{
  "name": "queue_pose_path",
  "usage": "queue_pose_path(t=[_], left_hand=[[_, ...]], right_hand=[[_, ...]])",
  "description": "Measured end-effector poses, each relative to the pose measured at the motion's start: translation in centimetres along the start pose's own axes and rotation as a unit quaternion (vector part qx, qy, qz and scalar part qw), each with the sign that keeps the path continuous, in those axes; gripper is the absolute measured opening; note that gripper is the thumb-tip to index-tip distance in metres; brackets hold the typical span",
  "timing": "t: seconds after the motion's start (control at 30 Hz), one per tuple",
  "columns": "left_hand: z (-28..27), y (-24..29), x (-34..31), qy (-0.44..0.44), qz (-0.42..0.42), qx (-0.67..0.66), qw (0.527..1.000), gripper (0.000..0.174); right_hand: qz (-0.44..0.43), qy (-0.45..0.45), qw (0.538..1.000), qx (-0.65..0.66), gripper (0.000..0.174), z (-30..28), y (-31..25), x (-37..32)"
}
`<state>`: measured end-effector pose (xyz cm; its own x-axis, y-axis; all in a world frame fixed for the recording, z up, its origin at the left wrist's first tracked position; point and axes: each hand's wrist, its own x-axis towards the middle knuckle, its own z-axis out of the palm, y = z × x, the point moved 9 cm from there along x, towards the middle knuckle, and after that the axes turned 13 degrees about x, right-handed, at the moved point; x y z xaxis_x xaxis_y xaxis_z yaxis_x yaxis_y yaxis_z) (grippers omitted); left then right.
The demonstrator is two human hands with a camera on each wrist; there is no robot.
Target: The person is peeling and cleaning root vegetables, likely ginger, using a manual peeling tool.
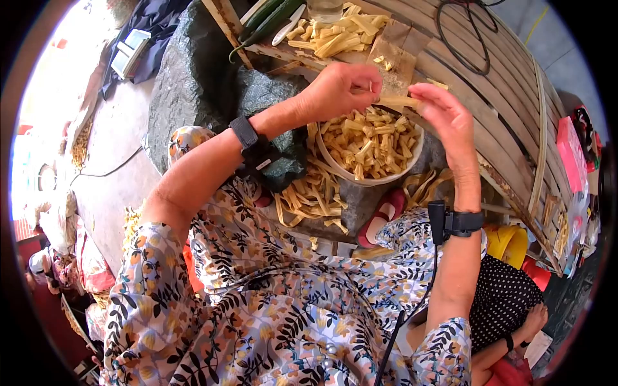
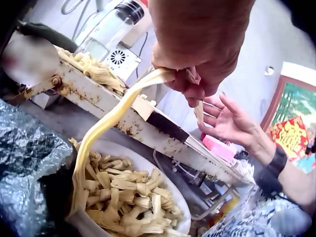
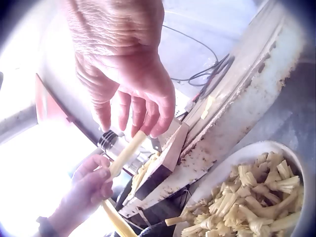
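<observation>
My left hand (image 1: 344, 90) grips a long, pale yellow plant-like strip (image 2: 106, 118) above the bowl. One length hangs down past the bowl's rim in the left wrist view, and a short end (image 3: 131, 153) sticks out toward the other hand. Around that end, my right hand (image 1: 450, 119) has its fingers (image 3: 140, 111) loosely spread and slightly bent, the fingertips right at the strip's tip. Below both hands stands a white bowl (image 1: 386, 183) filled with short knotted pieces (image 1: 370, 141) of the same yellow material.
A slatted wooden table (image 1: 476, 96) with a rusty edge holds more yellow strips (image 1: 338, 38), a cardboard piece (image 1: 394, 61), cucumbers (image 1: 267, 22), a glass jar (image 2: 111, 29) and a black cable (image 1: 479, 51). Dark plastic sheeting (image 1: 187, 96) stands left. Loose strips (image 1: 312, 196) lie beside the bowl.
</observation>
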<state>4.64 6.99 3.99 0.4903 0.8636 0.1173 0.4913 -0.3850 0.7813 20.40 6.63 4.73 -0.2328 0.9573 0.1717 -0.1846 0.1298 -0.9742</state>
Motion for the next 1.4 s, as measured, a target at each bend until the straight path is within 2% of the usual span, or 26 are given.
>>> queue_pose_path(t=[0.03,0.13,0.2,0.27,0.3,0.37,0.4,0.43,0.47,0.5,0.53,0.6,0.63,0.73,0.8,0.87,0.9,1.0,1.1,1.13,1.2,1.23,1.33,1.37,1.4], left_hand=[[-0.7,1.7,-0.4,0.089,0.134,0.113,0.980,0.006],[1.3,4.4,-1.8,0.081,0.266,0.245,0.929,0.013],[2.5,6.0,-2.8,0.044,0.318,0.248,0.914,0.019],[3.5,7.1,-3.9,0.009,0.367,0.251,0.896,0.025],[3.9,7.1,-4.3,0.001,0.386,0.287,0.877,0.024],[4.1,6.6,-4.4,-0.019,0.378,0.258,0.889,0.024],[4.1,6.3,-4.3,-0.029,0.374,0.244,0.894,0.024],[3.9,5.1,-3.8,-0.041,0.331,0.259,0.906,0.022],[3.1,3.9,-3.3,-0.012,0.312,0.209,0.927,0.016],[2.8,1.8,-2.1,-0.080,0.203,0.113,0.969,0.015],[2.7,-0.3,-1.4,-0.145,0.088,0.015,0.985,0.015],[1.9,-2.2,-0.9,-0.149,-0.013,-0.117,0.982,0.020],[2.2,-3.0,-0.6,-0.151,-0.033,-0.152,0.976,0.021],[4.9,-3.8,-1.0,-0.158,-0.068,-0.271,0.947,0.026],[7.9,-2.2,-2.0,-0.235,-0.068,-0.417,0.875,0.031],[10.6,-1.4,-3.2,-0.321,-0.071,-0.538,0.776,0.037],[10.6,-0.7,-3.4,-0.318,-0.046,-0.557,0.766,0.042],[11.3,-1.1,-3.5,-0.296,-0.119,-0.583,0.747,0.032],[11.2,-2.4,-2.9,-0.212,-0.162,-0.555,0.788,0.028],[10.4,-3.0,-2.6,-0.154,-0.182,-0.530,0.813,0.024],[8.2,-3.7,-1.9,-0.037,-0.217,-0.475,0.852,0.017],[7.2,-4.8,-1.4,0.027,-0.216,-0.432,0.875,0.016],[3.8,-3.1,-0.9,0.079,-0.118,-0.264,0.954,0.020],[3.5,-2.7,-0.8,0.069,-0.091,-0.242,0.964,0.023],[3.6,-2.7,-0.9,0.057,-0.096,-0.256,0.960,0.024]], right_hand=[[0.026,0.025,0.999,-0.010,0.022,-0.4,0.0,0.1],[0.035,-0.038,0.997,-0.053,0.027,0.4,1.8,0.5],[0.121,-0.058,0.987,-0.083,0.031,1.3,3.9,-0.3],[0.296,-0.044,0.953,-0.039,0.025,1.4,7.8,-2.6],[0.318,-0.087,0.943,-0.047,0.022,2.0,8.8,-3.4],[0.361,-0.173,0.914,-0.062,0.017,3.1,10.6,-5.0],[0.353,-0.195,0.913,-0.059,0.015,3.7,10.3,-5.3],[0.348,-0.218,0.910,-0.055,0.014,4.6,9.7,-5.6],[0.342,-0.242,0.907,-0.050,0.012,5.5,9.2,-6.0],[0.382,-0.238,0.893,-0.024,0.015,6.0,9.4,-6.6],[0.358,-0.243,0.900,0.052,0.018,7.1,8.0,-6.5],[0.305,-0.248,0.898,0.200,0.023,8.7,4.9,-5.9],[0.272,-0.246,0.894,0.257,0.033,8.8,3.9,-5.5],[0.135,-0.175,0.946,0.238,0.037,6.9,2.1,-2.7],[0.138,-0.132,0.972,0.139,0.038,6.1,2.6,-2.2],[0.126,-0.088,0.987,0.043,0.038,5.6,3.7,-2.2],[0.151,-0.067,0.986,0.023,0.038,5.4,3.9,-2.3],[0.141,-0.084,0.983,-0.085,0.036,5.0,4.2,-2.4],[-0.069,-0.082,0.976,-0.190,0.034,5.4,1.9,-1.7],[-0.112,-0.032,0.957,-0.265,0.033,4.9,1.0,-1.7],[-0.194,0.070,0.890,-0.407,0.033,4.4,-1.3,-2.3],[-0.202,0.107,0.893,-0.387,0.028,3.8,-1.2,-2.3],[-0.011,0.085,0.977,-0.195,0.021,1.9,3.4,-0.9],[0.003,0.068,0.992,-0.108,0.015,1.8,4.7,-0.4],[0.022,0.058,0.994,-0.092,0.015,1.9,4.9,-0.4]])
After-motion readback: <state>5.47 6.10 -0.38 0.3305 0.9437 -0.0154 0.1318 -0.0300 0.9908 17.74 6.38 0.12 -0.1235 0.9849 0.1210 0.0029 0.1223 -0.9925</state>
